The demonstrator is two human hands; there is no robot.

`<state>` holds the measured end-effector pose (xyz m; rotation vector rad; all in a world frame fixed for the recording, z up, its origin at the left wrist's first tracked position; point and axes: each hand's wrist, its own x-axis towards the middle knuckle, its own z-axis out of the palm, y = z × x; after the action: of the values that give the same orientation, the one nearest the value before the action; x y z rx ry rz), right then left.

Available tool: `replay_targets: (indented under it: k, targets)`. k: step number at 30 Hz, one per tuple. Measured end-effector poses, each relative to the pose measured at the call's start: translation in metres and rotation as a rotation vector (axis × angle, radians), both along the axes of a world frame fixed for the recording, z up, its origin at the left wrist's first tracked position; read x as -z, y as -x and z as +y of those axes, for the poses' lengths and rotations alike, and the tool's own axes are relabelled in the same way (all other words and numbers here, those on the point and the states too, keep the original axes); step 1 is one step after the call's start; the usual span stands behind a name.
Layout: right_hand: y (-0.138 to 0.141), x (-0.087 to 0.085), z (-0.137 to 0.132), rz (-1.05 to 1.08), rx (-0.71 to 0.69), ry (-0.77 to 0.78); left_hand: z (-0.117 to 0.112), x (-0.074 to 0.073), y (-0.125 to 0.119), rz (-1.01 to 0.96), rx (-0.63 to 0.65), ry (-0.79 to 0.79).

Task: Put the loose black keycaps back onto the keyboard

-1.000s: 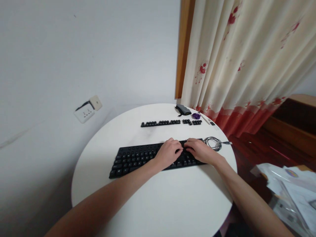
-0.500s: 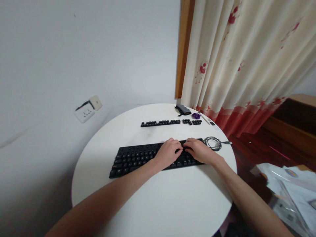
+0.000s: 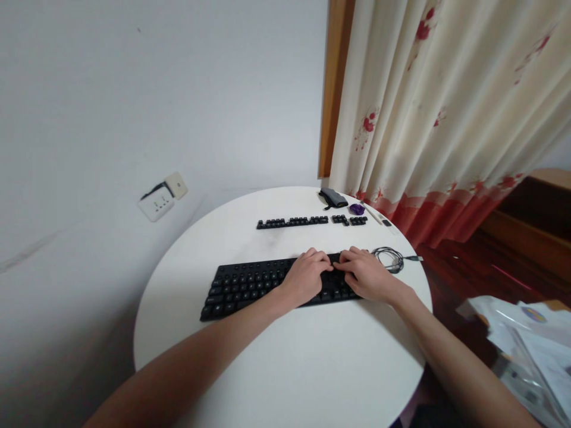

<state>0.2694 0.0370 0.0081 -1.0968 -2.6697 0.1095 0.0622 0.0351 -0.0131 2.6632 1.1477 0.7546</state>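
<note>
A black keyboard (image 3: 250, 283) lies across the white round table. My left hand (image 3: 307, 274) rests over its right-middle part, thumb and fingers drawn together near the upper keys. My right hand (image 3: 362, 273) is just to the right, over the keyboard's right end, fingers bent in and tips close to the left fingertips. Whatever lies between the fingers of either hand is too small or hidden to make out. Behind the keyboard a long row of loose black keycaps (image 3: 292, 222) stands on the table, with smaller groups of keycaps (image 3: 358, 220) to its right.
A coiled black USB cable (image 3: 389, 260) lies right of the keyboard. Toward the back of the table (image 3: 276, 362) are a grey pouch (image 3: 333, 198), a crumpled purple item (image 3: 357, 209) and a thin pale stick (image 3: 373, 215). A wall socket (image 3: 156, 203) is at left; plastic bags (image 3: 530, 333) lie lower right.
My right hand has turned a little, its fingertips now nearer the left hand's over the upper keys. The left hand stays almost in place. The whole view has shifted slightly.
</note>
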Motion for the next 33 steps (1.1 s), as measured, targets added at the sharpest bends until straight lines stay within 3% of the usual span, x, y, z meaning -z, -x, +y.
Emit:
replay_targets:
  k: [8,22,33]
  targets:
    - [-0.001,0.014,-0.008,-0.017,0.059,-0.037,-0.001,0.002,0.0,0.05,-0.019,-0.02]
    - [0.0,0.024,0.002,0.199,0.07,-0.113,-0.005,-0.001,-0.002,0.062,-0.044,-0.034]
    - [0.0,0.027,0.006,0.249,0.048,-0.059,-0.005,-0.003,0.0,0.105,-0.017,-0.026]
